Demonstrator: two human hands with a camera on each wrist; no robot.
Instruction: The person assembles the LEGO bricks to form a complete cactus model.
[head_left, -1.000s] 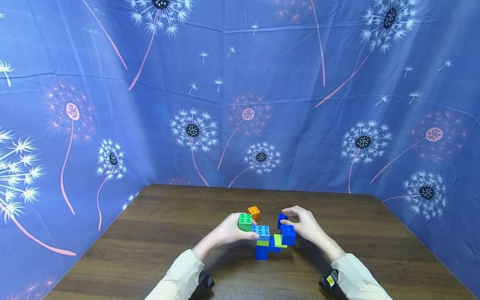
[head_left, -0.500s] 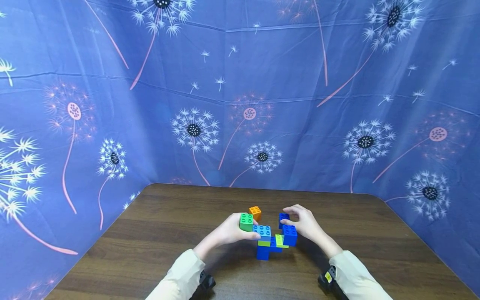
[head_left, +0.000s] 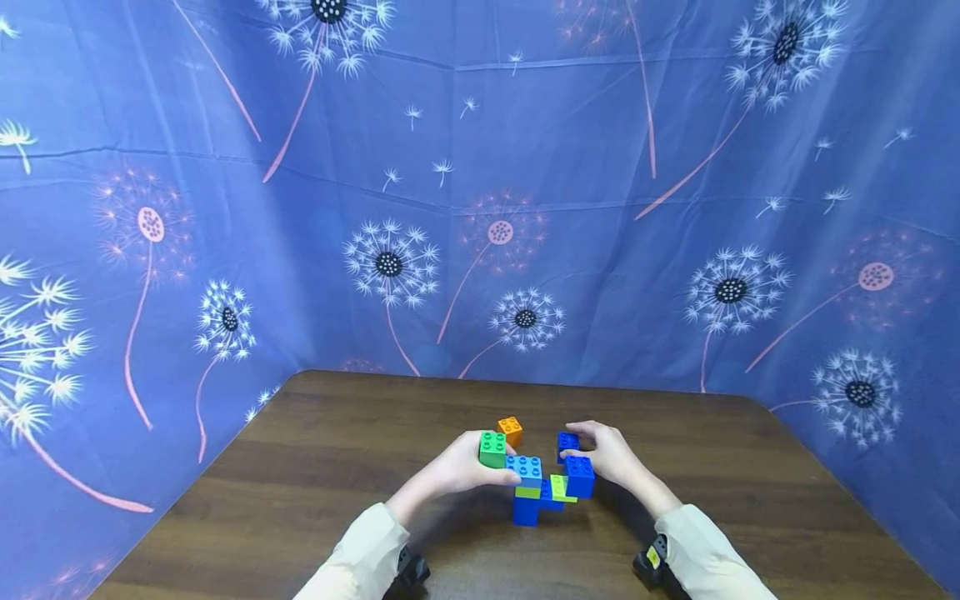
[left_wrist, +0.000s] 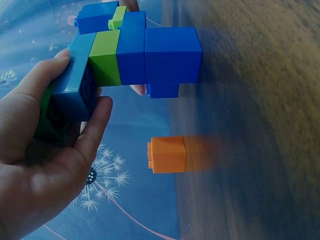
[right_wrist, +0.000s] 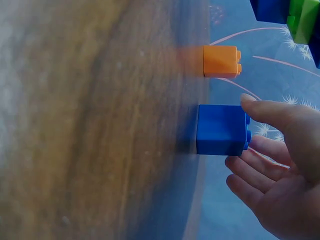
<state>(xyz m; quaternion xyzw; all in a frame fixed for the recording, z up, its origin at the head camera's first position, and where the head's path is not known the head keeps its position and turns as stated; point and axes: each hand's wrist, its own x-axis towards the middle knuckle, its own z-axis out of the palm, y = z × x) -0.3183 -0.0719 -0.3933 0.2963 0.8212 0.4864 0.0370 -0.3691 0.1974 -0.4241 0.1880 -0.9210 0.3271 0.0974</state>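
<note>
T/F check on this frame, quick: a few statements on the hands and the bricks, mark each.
1. The left hand grips the brick assembly at its green brick. True.
2. The orange brick is stacked on the assembly. False: it sits alone on the table.
3. The right hand has its fingertips at the loose blue brick on the table. True.
4. The loose blue brick touches the orange one. False: a gap lies between them.
</note>
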